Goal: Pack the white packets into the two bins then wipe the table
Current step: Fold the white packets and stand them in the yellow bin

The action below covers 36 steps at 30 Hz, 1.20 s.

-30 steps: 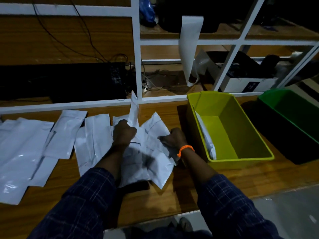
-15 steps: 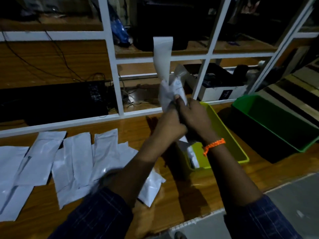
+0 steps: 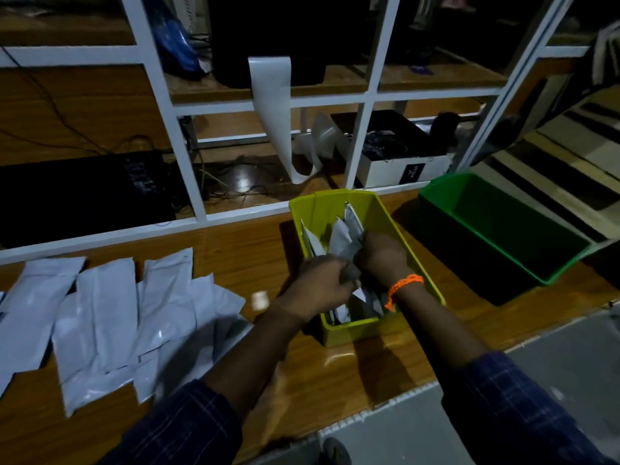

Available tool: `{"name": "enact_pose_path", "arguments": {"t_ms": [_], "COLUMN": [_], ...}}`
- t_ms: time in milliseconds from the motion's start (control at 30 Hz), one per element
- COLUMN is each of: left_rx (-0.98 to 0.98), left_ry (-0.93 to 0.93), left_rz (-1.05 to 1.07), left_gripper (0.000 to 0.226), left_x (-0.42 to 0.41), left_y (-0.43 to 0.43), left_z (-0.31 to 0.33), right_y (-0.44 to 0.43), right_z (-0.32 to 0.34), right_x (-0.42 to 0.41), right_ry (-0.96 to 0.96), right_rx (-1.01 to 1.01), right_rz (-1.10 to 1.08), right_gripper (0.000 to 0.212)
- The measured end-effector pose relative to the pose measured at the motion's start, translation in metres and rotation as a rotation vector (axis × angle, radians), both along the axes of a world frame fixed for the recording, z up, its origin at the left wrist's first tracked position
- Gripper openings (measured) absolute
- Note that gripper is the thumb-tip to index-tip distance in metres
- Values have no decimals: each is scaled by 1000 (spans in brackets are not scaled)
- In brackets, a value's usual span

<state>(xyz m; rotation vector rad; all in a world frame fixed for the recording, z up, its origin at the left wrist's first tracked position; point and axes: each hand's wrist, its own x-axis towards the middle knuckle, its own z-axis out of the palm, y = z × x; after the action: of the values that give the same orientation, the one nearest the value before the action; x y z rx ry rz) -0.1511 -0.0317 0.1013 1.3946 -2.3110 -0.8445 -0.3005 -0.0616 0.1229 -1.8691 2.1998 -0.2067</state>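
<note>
1. Hands. Both hands work inside the yellow bin (image 3: 332, 206). The left hand (image 3: 322, 285) is closed, fingers curled round the near end of a bundle of white packets (image 3: 345, 236). The right hand (image 3: 380, 256) is likewise closed on the same bundle, at 2 o'clock from the left hand and touching it. An orange wristband (image 3: 404, 286) sits on the right wrist. Both forearms are bare, with dark checked sleeves (image 3: 188, 427) pushed back.

2. Held bundle. It stands tilted within the yellow bin, its free ends pointing toward 12 o'clock above the hands. One further packet (image 3: 310, 241) leans against the bin wall at 9 o'clock. More packets lie under the wrists; their number cannot be told.

3. Bins. The yellow bin stands on the worktop (image 3: 248, 243) near frame centre. The green bin (image 3: 503, 213) stands at 3 o'clock from it, near but apart.

4. Remaining stock. Loose packets (image 3: 107, 313) lie flat and overlapping on the worktop at 9 o'clock from the yellow bin, well apart from it. A small pale item (image 3: 260, 300) shows beside the left wrist, too blurred to identify.

5. Background. A white shelf frame (image 3: 174, 129) runs along the worktop's 12 o'clock edge, with a curled paper strip (image 3: 271, 105) hanging from one shelf
</note>
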Motion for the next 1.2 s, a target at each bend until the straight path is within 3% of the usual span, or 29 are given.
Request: {"name": "enact_pose_path", "arguments": {"t_ms": [133,333,467,667,767,867,933,1000,1100,1200], "left_rx": [-159,-21,-64,-83,-74,-121,-150,-174,-124,29], "left_ry": [-158,-43,14,133,149,150,162,147,22,-171], "left_rz": [185,315,325,399,421,455,467,510,673,862], "left_gripper": [53,65,55,58,67,65,59,46,45,63], "left_x": [21,20,16,25,39,56,66,80,122,176], "left_y": [-1,2,6,3,3,3,4,7,13,21], "left_z": [-18,-31,-42,-42,-43,-45,-41,-33,-32,-47], "right_y": [-16,-25,-27,-34,-37,-37,-34,-30,-8,21], "right_z": [-22,-61,-68,-64,-58,-54,-45,-29,5,7], "right_x": [23,30,27,28,22,19,25,43,98,163], "right_ry": [19,-398,-367,-188,-370,-422,-367,-388,-612,-672], "right_rx": [26,334,419,266,233,225,88,-213,-653,-637], "right_rz": [-12,39,86,101,-69,-102,-83,-11,212,424], "right_gripper": [37,65,84,95,117,112,108,85,40,23]}}
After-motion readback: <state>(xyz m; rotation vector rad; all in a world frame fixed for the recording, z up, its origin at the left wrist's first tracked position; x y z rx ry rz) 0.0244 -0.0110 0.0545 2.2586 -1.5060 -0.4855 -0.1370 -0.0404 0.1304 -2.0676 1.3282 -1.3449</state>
